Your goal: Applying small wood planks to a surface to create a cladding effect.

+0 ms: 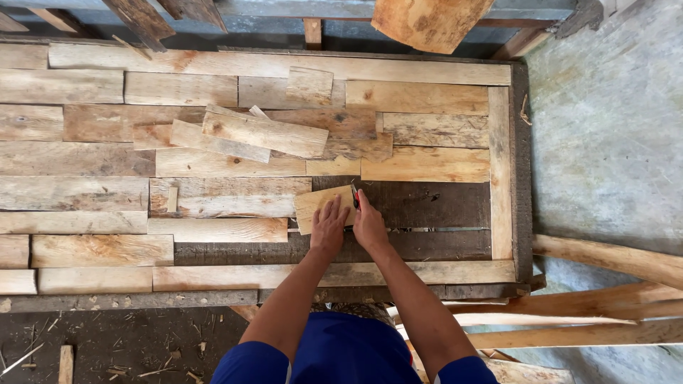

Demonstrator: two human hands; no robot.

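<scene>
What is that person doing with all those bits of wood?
A person leans over a big wooden panel covered with a patchwork of flat planks. Their left hand presses a small pale board flat over a dark uncovered gap. Their right hand holds a small red and black tool, maybe a marker, at that board's right edge. Most of the panel is covered; a dark strip on the right is not. A few loose boards lie higher up.

L hand flat, palm down; R hand fisted, pinching.
</scene>
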